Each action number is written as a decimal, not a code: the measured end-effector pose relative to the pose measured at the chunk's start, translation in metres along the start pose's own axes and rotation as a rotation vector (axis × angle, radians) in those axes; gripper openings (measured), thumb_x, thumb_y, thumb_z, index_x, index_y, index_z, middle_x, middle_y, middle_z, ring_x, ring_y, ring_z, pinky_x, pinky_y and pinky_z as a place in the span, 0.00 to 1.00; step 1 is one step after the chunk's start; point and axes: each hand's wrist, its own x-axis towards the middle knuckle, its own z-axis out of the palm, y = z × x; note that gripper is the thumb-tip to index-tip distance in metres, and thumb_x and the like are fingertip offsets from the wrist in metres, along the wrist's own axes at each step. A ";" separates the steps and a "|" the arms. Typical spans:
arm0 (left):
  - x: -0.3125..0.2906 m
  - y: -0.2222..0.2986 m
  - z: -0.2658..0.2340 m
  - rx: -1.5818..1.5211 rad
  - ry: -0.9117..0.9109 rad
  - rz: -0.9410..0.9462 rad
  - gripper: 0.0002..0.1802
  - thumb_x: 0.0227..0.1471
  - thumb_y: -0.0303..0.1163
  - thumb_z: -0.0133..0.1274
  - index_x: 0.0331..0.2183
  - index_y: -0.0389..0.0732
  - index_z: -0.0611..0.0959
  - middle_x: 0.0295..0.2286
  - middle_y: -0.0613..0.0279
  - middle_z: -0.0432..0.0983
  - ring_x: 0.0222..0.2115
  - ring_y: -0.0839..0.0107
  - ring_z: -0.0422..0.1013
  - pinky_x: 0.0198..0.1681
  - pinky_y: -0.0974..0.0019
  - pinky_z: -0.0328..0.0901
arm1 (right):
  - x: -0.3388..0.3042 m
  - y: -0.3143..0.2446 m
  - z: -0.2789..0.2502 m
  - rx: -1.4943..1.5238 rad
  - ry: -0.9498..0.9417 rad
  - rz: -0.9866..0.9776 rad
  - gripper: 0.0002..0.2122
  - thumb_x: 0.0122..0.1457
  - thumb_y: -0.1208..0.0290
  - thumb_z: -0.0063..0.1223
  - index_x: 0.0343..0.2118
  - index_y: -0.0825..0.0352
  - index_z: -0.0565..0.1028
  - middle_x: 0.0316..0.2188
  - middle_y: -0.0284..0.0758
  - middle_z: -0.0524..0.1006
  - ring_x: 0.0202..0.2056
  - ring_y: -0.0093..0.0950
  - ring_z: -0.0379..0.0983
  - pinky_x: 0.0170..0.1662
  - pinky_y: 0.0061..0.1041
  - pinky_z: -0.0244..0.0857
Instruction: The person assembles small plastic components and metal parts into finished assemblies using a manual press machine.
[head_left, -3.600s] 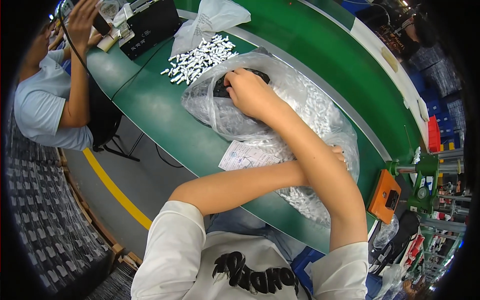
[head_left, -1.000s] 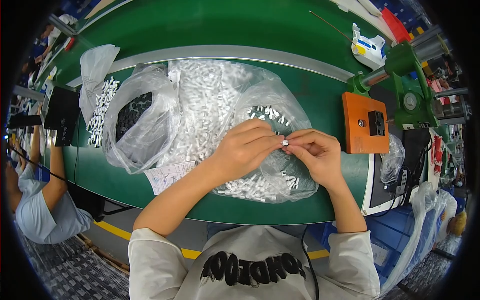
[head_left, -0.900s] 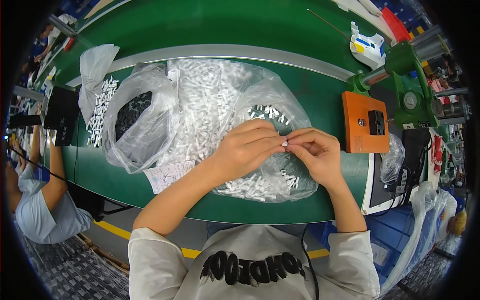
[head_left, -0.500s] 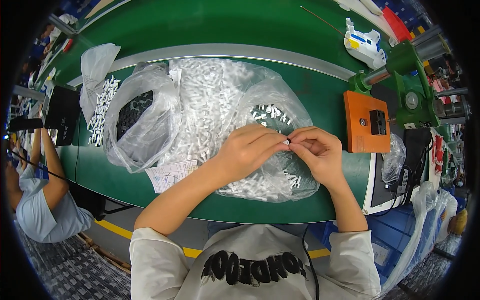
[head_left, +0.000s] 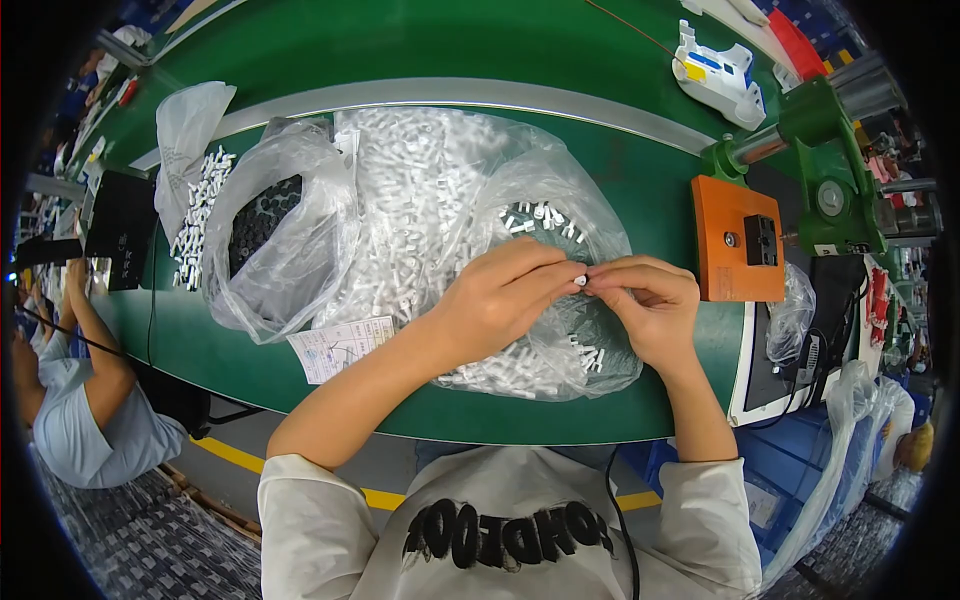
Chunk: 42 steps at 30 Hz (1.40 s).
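Observation:
A small white plastic part (head_left: 580,281) is pinched between the fingertips of my two hands, above an opened clear plastic bag (head_left: 590,220). My left hand (head_left: 505,300) comes in from the left, its thumb and forefinger closed on the part. From the other side my right hand (head_left: 652,308) meets it, thumb and fingertips pressed together at the part's edge. Fingertips partly cover the part. Loose white plastic parts (head_left: 540,215) lie in the bag beyond my hands, and several more (head_left: 590,355) lie nearer to me.
Left of the white parts, a clear bag (head_left: 340,215) holds black round pieces (head_left: 265,225). A printed paper slip (head_left: 342,348) lies before it. More white parts (head_left: 200,220) spread further left. A green press (head_left: 825,185) with an orange block (head_left: 735,240) stands right. Another person (head_left: 95,400) sits far left.
Both hands have shifted slightly, the right one a little to the right. A dark spot seen earlier between the fingertips no longer shows. The view has also moved a little.

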 end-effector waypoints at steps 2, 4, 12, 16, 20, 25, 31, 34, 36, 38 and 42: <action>0.002 0.000 0.001 0.001 0.003 0.008 0.13 0.42 0.18 0.65 0.34 0.32 0.84 0.30 0.54 0.77 0.27 0.63 0.74 0.27 0.66 0.70 | 0.001 0.000 0.000 0.012 0.013 0.011 0.07 0.51 0.87 0.59 0.33 0.74 0.81 0.33 0.41 0.81 0.36 0.28 0.80 0.41 0.24 0.73; 0.004 0.002 0.001 0.009 -0.012 0.010 0.13 0.41 0.18 0.65 0.34 0.32 0.84 0.30 0.54 0.76 0.27 0.62 0.74 0.28 0.66 0.69 | 0.001 -0.001 -0.002 0.021 0.030 0.024 0.06 0.51 0.87 0.59 0.33 0.73 0.81 0.32 0.41 0.82 0.36 0.29 0.80 0.40 0.24 0.73; 0.001 0.002 -0.003 0.046 -0.051 0.045 0.13 0.42 0.19 0.64 0.35 0.33 0.82 0.31 0.54 0.76 0.29 0.60 0.73 0.31 0.63 0.69 | -0.014 -0.030 -0.054 -0.072 0.397 -0.229 0.07 0.55 0.91 0.51 0.35 0.76 0.75 0.37 0.44 0.77 0.36 0.29 0.78 0.41 0.25 0.73; 0.004 0.003 0.000 0.034 -0.065 0.014 0.11 0.44 0.21 0.63 0.34 0.33 0.82 0.31 0.55 0.75 0.29 0.58 0.73 0.32 0.62 0.69 | -0.058 -0.030 -0.096 -0.294 0.662 -0.219 0.06 0.59 0.88 0.48 0.38 0.77 0.75 0.36 0.43 0.77 0.34 0.27 0.76 0.41 0.26 0.72; 0.004 0.006 -0.003 0.053 -0.093 -0.033 0.12 0.44 0.18 0.62 0.35 0.34 0.82 0.31 0.54 0.76 0.29 0.58 0.73 0.32 0.62 0.69 | -0.106 -0.020 -0.151 -0.499 0.918 -0.066 0.10 0.67 0.75 0.46 0.38 0.77 0.77 0.31 0.38 0.78 0.32 0.23 0.74 0.39 0.20 0.68; 0.005 0.007 -0.004 0.068 -0.109 -0.030 0.13 0.42 0.16 0.63 0.35 0.33 0.82 0.31 0.53 0.76 0.29 0.58 0.73 0.31 0.63 0.68 | -0.145 -0.004 -0.209 -0.733 0.803 0.364 0.12 0.66 0.69 0.49 0.39 0.74 0.79 0.26 0.31 0.78 0.28 0.17 0.72 0.34 0.17 0.66; 0.004 0.010 -0.001 0.071 -0.109 -0.093 0.12 0.43 0.16 0.62 0.35 0.33 0.82 0.31 0.53 0.76 0.29 0.59 0.73 0.31 0.64 0.68 | -0.134 0.020 -0.208 -1.106 0.526 0.424 0.10 0.58 0.73 0.55 0.37 0.74 0.80 0.21 0.48 0.78 0.23 0.39 0.76 0.29 0.33 0.68; 0.004 0.011 -0.002 0.070 -0.115 -0.142 0.13 0.43 0.16 0.62 0.35 0.33 0.82 0.31 0.53 0.76 0.29 0.59 0.73 0.31 0.64 0.68 | -0.121 0.018 -0.205 -1.154 0.514 0.528 0.08 0.56 0.73 0.57 0.33 0.72 0.80 0.22 0.47 0.79 0.26 0.44 0.77 0.32 0.36 0.70; 0.004 0.010 -0.003 0.069 -0.120 -0.138 0.13 0.43 0.16 0.62 0.35 0.33 0.82 0.31 0.53 0.76 0.29 0.59 0.73 0.31 0.64 0.68 | -0.118 0.017 -0.205 -1.173 0.527 0.563 0.07 0.55 0.71 0.57 0.29 0.71 0.79 0.23 0.45 0.79 0.28 0.45 0.78 0.34 0.38 0.71; 0.003 0.009 -0.003 0.075 -0.123 -0.139 0.13 0.43 0.16 0.62 0.36 0.33 0.82 0.31 0.53 0.76 0.29 0.59 0.73 0.31 0.64 0.68 | -0.118 0.020 -0.209 -1.208 0.496 0.570 0.07 0.55 0.71 0.56 0.29 0.70 0.79 0.23 0.45 0.79 0.29 0.45 0.78 0.34 0.39 0.71; 0.003 0.008 -0.004 0.086 -0.117 -0.089 0.14 0.43 0.17 0.62 0.36 0.33 0.82 0.32 0.53 0.75 0.30 0.58 0.73 0.32 0.63 0.68 | -0.112 0.015 -0.211 -1.280 0.402 0.643 0.08 0.56 0.69 0.54 0.28 0.69 0.79 0.25 0.46 0.80 0.30 0.47 0.78 0.35 0.41 0.72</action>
